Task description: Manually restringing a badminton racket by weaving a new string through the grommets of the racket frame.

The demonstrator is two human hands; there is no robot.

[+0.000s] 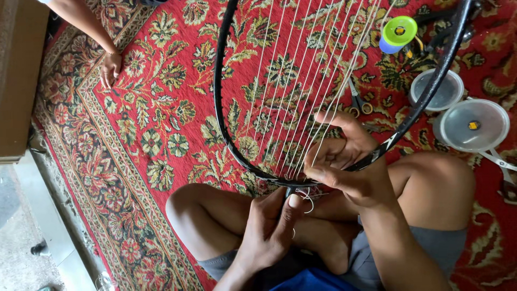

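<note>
The racket [237, 145] is standing across the middle of the frame, its black rim resting over the person's crossed legs. The left hand [269, 226] is pinching the string [308, 202] end below the rim. The right hand [344, 161] is curling closed around rim and strings. Scissors [358, 102], two tubs [474, 125] and another person's hand [110, 69] are lying on the red rug [151, 134].

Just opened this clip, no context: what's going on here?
A person sits cross-legged on a red patterned rug with a black racket frame resting over the knees. The left hand pinches the frame's lower edge, where a loose string end curls out. The right hand has its fingers on the white strings; only lengthwise strings are in. Scissors, a green-topped reel and two clear round lids lie on the rug. Another person's hand rests at the upper left.
</note>
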